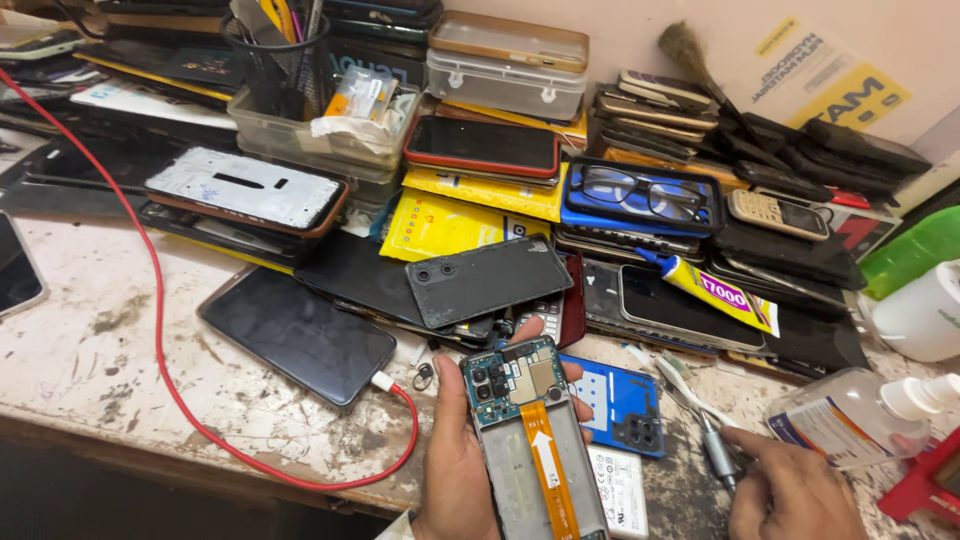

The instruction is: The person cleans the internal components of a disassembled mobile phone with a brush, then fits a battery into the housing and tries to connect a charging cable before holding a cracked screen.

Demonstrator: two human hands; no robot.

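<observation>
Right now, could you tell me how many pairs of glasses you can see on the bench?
1. The black-framed glasses lie on a blue phone atop a stack right of the red-edged phone. Others may be hidden in the clutter.

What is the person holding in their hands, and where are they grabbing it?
The left hand holds an opened phone by its long sides, fingers wrapped behind it. The right hand touches a small metal tool on the table; its grip can't be told.

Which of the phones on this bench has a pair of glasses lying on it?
The blue-cased phone atop the middle stack; black-framed glasses rest on it, none on the others.
</observation>
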